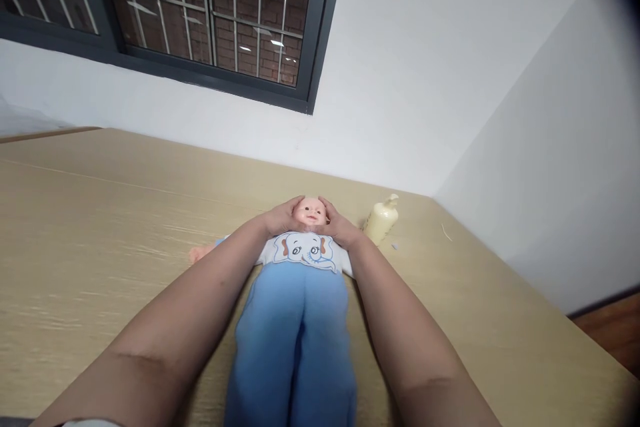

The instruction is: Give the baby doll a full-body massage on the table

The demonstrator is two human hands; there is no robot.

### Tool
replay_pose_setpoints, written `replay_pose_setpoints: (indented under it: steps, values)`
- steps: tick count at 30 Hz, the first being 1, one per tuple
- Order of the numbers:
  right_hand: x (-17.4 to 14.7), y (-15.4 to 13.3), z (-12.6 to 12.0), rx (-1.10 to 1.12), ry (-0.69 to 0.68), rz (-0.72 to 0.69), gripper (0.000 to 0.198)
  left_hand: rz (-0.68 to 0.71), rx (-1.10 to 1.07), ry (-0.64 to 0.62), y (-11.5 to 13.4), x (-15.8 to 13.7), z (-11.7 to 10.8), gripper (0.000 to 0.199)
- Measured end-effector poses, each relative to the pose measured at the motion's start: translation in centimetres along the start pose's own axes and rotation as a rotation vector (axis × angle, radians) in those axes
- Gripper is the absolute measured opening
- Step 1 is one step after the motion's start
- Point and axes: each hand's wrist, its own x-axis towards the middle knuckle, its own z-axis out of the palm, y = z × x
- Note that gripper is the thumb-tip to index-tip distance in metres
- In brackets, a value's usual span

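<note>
A baby doll (300, 300) lies on its back on a light wooden table (100, 227), its head pointing away from me. It wears blue trousers and a white top with an elephant print. My left hand (283, 217) cups the left side of the doll's head, and my right hand (337, 223) cups the right side. Both hands touch the head, with the face showing between them. One doll arm sticks out to the left past my forearm.
A cream pump bottle (381, 219) lies on the table just right of my right hand. White walls meet in a corner behind the table. A barred dark-framed window (200, 13) is above. The table's right edge drops to a wooden floor (610, 327).
</note>
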Motion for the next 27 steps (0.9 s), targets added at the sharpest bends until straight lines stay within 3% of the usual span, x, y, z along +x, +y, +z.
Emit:
replay_pose_setpoints:
  steps: [6, 14, 19, 23, 27]
  values:
    - [-0.1, -0.7, 0.3, -0.021, 0.12, -0.034, 0.102, 0.036, 0.134, 0.28, -0.4, 0.5, -0.2, 0.059]
    - [-0.3, -0.9, -0.5, 0.136, -0.003, -0.074, 0.084, -0.017, -0.065, 0.235, -1.1, 0.5, -1.0, 0.082]
    - [-0.1, -0.6, -1.1, 0.257, -0.12, -0.074, 0.073, -0.038, -0.161, 0.207, -1.4, 0.8, -1.3, 0.074]
    - [0.6, 0.4, -1.0, 0.257, 0.024, -0.038, 0.073, -0.018, -0.137, 0.236, -1.7, 1.2, -1.0, 0.069]
    - [0.8, 0.3, -0.3, 0.017, 0.102, -0.043, 0.094, -0.014, -0.02, 0.263, -1.7, 1.3, -0.6, 0.083]
